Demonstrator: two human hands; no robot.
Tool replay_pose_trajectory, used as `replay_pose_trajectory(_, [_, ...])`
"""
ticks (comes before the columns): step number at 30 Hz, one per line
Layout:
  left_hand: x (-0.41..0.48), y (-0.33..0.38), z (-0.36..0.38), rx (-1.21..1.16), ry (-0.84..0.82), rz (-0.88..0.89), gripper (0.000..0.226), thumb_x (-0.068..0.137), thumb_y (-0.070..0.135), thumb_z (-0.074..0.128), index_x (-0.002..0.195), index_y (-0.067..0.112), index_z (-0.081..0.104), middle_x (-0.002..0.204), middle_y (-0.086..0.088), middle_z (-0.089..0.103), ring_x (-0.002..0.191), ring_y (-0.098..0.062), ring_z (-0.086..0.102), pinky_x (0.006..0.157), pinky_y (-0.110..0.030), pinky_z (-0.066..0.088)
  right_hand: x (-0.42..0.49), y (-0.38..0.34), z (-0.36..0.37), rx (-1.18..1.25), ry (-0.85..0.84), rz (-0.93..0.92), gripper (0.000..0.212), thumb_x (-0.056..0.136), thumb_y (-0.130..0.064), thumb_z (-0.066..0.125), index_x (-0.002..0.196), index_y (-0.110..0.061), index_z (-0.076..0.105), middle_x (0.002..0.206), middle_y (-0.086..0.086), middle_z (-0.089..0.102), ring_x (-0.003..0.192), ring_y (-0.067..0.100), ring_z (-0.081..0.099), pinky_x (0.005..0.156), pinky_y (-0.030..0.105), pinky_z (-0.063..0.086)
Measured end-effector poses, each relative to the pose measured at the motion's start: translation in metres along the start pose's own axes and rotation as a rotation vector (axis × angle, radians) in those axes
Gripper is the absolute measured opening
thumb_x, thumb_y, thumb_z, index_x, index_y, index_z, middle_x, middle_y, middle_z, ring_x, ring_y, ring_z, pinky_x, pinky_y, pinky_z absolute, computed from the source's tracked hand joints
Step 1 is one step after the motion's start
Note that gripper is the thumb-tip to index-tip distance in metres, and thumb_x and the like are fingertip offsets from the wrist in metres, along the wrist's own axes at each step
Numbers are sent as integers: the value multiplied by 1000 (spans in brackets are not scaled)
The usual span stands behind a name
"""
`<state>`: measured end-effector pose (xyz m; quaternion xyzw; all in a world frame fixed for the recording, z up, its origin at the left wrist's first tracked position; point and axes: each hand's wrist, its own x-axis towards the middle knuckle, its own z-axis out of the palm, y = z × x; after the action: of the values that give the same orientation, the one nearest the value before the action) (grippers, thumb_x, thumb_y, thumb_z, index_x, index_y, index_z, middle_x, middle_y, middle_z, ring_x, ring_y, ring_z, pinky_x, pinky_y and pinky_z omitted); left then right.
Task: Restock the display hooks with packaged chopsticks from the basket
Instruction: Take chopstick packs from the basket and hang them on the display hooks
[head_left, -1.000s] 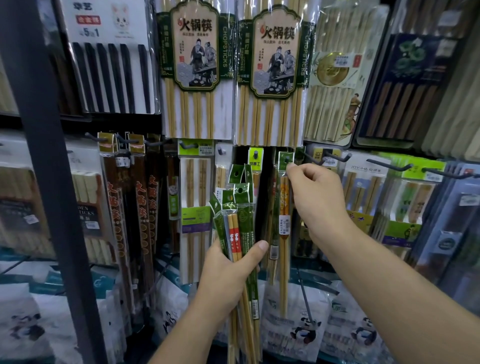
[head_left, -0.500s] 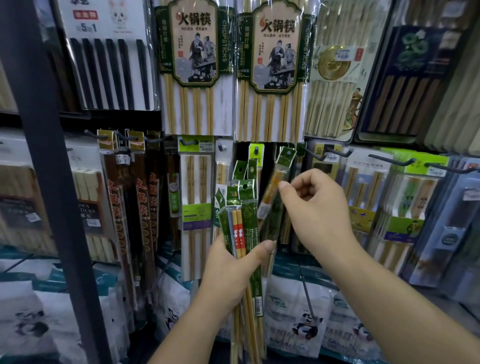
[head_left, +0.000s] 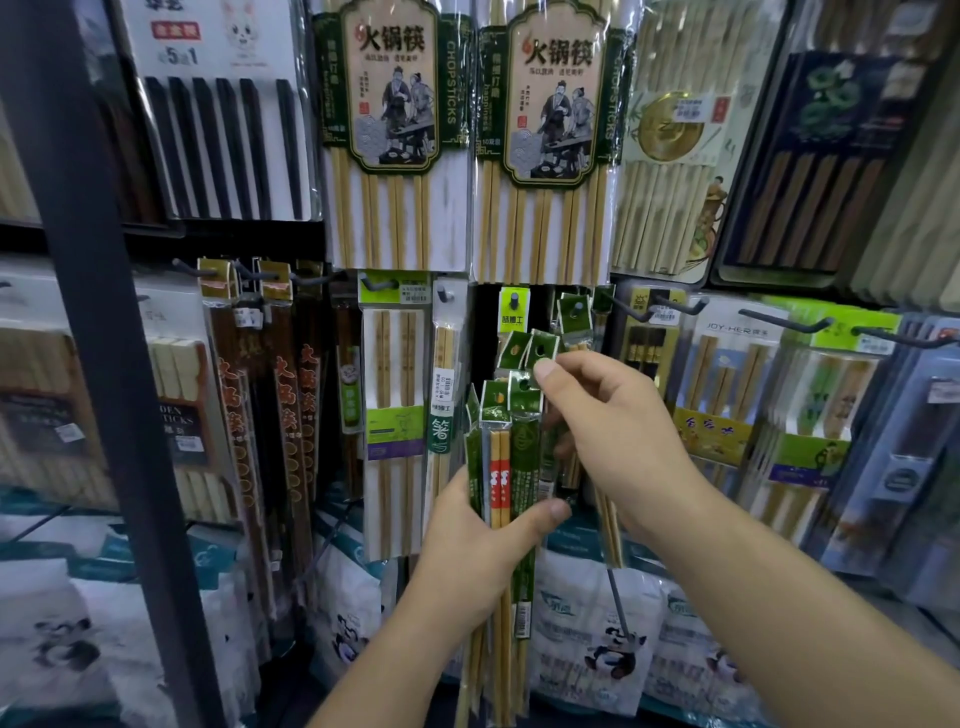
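Your left hand (head_left: 483, 551) grips the chopstick bundle (head_left: 501, 467) mid-length; your right hand (head_left: 613, 426) pinches one pack's green header (head_left: 521, 396) at its top.

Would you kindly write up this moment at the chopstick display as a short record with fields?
Setting: shop pegboard hung with chopstick packs
Left hand: holds a bundle of green packs upright, thumb across the front
Right hand: thumb and fingers pinch a header tab at the bundle's top
Hook: just above the hands, already carrying a hung green pack
Above: large hot-pot chopstick packs
Basket: not in view
Task state: the held bundle is not yet on a hook
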<state>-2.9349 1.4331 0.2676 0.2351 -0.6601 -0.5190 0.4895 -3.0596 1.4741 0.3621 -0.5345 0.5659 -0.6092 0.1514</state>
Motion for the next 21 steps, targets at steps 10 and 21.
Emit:
replay_pose_trajectory(10, [1, -3, 2, -146, -4, -55, 26, 74, 56, 79, 92, 38, 74, 91, -1, 79, 83, -16, 75, 71, -25, 58, 11, -4, 0, 14, 101, 6, 34, 102, -32, 57, 78, -8, 61, 64, -1, 48, 58, 8, 46, 57, 21, 45])
replay_pose_trajectory(21, [10, -10, -14, -209, 99, -245, 30, 77, 53, 77, 90, 27, 83, 99, 1, 81, 96, -15, 77, 92, -44, 56, 33, -12, -5, -125, 223, -97, 41, 108, -27, 48, 89, 10, 52, 50, -9, 32, 44, 6, 29, 43, 17, 28])
